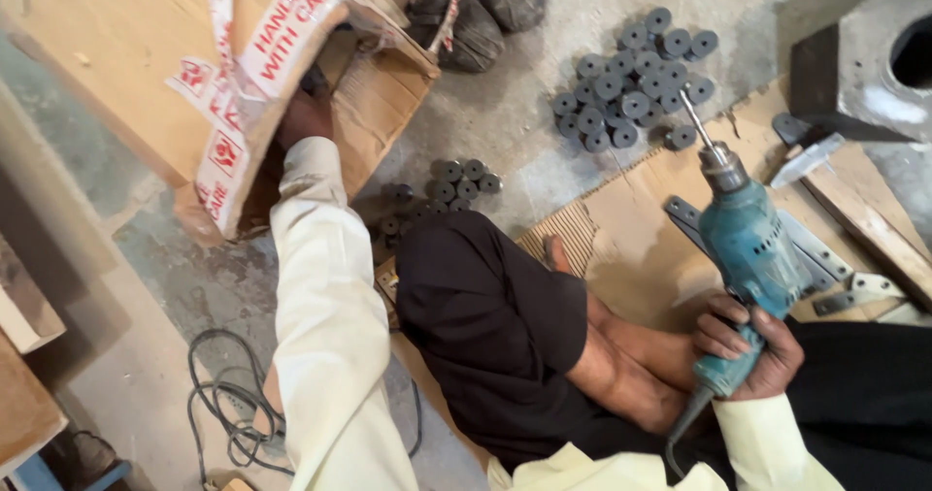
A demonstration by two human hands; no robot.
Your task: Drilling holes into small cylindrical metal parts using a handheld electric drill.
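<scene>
Right hand (752,350) grips upright teal drill (748,258); left hand (306,117) reaches into cardboard box (379,113).

1. The blue-green electric drill (749,258) with a thin metal bit is held up in the right hand (752,350). Its bit points away toward a pile of small dark round pieces on the floor. A dark cord hangs from its handle.
2. The big brown cardboard box (194,74) with red and white tape lies tipped on the floor. Its open end faces the person, and the left hand (306,117) is inside it.
</scene>
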